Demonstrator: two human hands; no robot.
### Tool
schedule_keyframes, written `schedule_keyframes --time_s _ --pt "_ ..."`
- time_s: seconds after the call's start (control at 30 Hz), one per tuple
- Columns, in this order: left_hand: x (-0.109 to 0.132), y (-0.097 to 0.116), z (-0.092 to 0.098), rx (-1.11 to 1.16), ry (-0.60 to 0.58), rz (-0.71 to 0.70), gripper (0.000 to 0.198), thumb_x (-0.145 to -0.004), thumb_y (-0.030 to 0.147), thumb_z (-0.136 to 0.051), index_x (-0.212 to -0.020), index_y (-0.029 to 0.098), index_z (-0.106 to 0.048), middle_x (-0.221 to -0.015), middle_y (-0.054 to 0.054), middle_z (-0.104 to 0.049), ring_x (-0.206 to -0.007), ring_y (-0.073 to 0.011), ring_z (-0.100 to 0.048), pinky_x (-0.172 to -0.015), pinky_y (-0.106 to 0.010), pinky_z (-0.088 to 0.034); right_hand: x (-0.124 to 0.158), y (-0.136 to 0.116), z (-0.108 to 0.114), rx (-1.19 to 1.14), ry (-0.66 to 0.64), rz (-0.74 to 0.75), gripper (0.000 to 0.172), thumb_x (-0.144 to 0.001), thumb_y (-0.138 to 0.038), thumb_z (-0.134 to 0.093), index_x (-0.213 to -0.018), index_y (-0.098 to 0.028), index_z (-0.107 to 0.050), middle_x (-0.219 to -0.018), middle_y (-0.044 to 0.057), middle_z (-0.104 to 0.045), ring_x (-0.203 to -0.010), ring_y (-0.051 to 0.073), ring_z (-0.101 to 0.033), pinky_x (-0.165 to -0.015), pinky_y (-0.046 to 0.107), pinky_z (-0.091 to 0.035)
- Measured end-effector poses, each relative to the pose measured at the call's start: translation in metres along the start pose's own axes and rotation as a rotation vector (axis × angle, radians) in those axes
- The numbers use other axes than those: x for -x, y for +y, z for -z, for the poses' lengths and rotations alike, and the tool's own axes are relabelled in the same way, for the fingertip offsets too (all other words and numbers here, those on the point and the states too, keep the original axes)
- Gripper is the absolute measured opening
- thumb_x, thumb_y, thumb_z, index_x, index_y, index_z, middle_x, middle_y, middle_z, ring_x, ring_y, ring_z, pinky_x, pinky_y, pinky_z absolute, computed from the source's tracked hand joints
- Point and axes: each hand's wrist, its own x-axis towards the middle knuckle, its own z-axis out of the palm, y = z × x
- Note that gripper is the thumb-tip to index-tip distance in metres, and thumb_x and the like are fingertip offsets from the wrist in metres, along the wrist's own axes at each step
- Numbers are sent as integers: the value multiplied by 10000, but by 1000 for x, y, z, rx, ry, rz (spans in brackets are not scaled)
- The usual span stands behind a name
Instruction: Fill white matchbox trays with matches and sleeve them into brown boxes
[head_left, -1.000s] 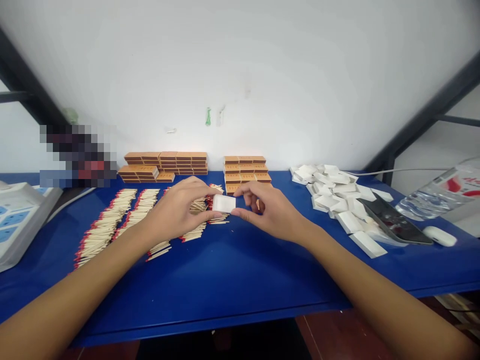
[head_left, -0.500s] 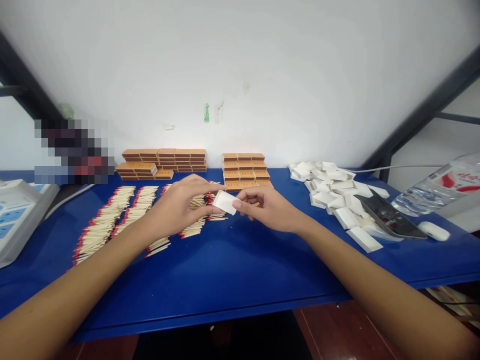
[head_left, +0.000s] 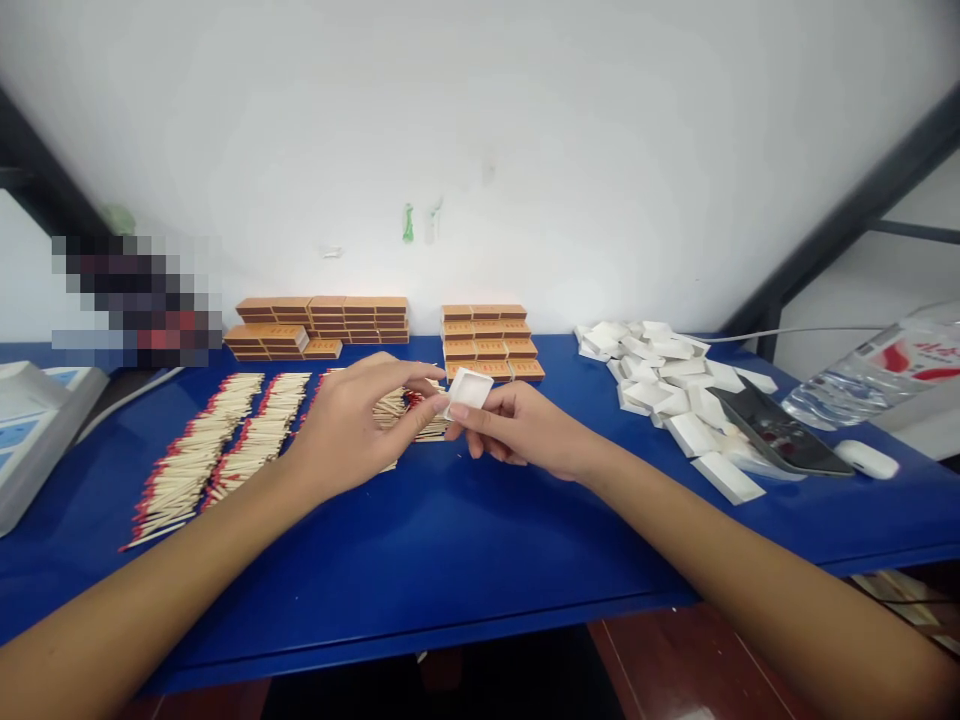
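Note:
A small white matchbox tray is held up between my hands above the blue table. My right hand pinches it from the right, thumb on its near edge. My left hand has its thumb at the tray's left corner, with the index finger stretched out above it. Beneath and beside my left hand lie rows of red-tipped matches, some hidden by the hand. Behind my right hand stand orange matchboxes stacked in steps.
More matchboxes are stacked at the back left. White trays lie heaped on the right, beside a dark phone, a white mouse and a water bottle. A white power strip is at the far left.
The white tray has been turned and raised slightly, so its hollow inside now shows. My left hand has shifted a little left, and my right hand's fingers have moved under the tray.

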Motion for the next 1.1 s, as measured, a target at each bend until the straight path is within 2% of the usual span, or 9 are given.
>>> schedule_keyframes --time_s 0.2,0.33,0.5,0.6,0.73,0.8,0.93,1.0,1.1 --pt "3 4 -5 -102 -41 -222 343 -1017 310 -716 -1347 221 -691 -1114 -83 -820 -990 -253 -758 -894 -410 -585 1 1 -10 -59 3 2 615 -895 -746 -717 -689 -166 -735 -651 41 -660 -534 104 -513 -423 223 -360" --pt "5 4 -7 -155 -42 -208 395 -1040 349 -691 -1419 245 -652 -1140 -88 -814 -1017 -265 -763 -925 -425 -587 3 -2 -17 -164 -1 55 628 -894 -780 -688 -759 -169 -741 -780 68 -714 -577 114 -552 -434 227 -401" --pt "5 1 -5 -204 -41 -287 474 -1017 343 -741 -1458 224 -614 -1122 -101 -811 -1015 -277 -757 -885 -424 -572 3 -2 -20 -213 -25 43 617 -916 -778 -659 -834 -171 -736 -682 28 -631 -595 133 -564 -450 229 -408" --pt "3 1 -5 -205 -15 -321 399 -1018 286 -733 -1401 215 -649 -1119 -103 -813 -987 -269 -758 -837 -407 -561 3 -3 -21 -150 -63 34 630 -959 -781 -595 -856 -171 -717 -688 20 -623 -577 132 -570 -473 249 -440" --pt "-1 -2 -3 -183 33 -324 298 -1009 254 -735 -1303 211 -712 -1090 -88 -811 -964 -248 -749 -860 -394 -572 6 -4 -18 29 -72 56 648 -1055 -742 -435 -928 -167 -707 -711 19 -635 -548 130 -547 -517 282 -453" --pt "-4 -9 3 -195 88 -299 287 -989 291 -770 -1257 194 -743 -1034 -81 -800 -914 -230 -727 -871 -386 -577 6 -2 -15 228 5 162 579 -1099 -648 -425 -923 -175 -708 -712 14 -625 -596 136 -546 -579 288 -445" --pt "-9 -31 17 -256 76 -109 315 -978 369 -779 -1252 213 -783 -1070 -89 -757 -980 -252 -699 -874 -385 -560 -1 10 -13 656 146 390 161 -1019 -303 -695 -907 -194 -734 -832 9 -647 -723 135 -553 -698 289 -423" --pt "-11 -41 22 -272 43 -80 355 -965 404 -795 -1253 196 -788 -1047 -89 -743 -988 -264 -682 -889 -396 -547 -5 15 -13 714 141 384 63 -974 -232 -744 -921 -198 -743 -857 7 -646 -724 132 -551 -696 285 -420" --pt "-11 -50 25 -277 -35 -61 381 -982 419 -772 -1272 173 -780 -1076 -99 -743 -1025 -281 -670 -912 -413 -536 -10 20 -13 744 134 346 69 -971 -210 -749 -906 -189 -739 -853 8 -632 -722 134 -548 -692 284 -412"
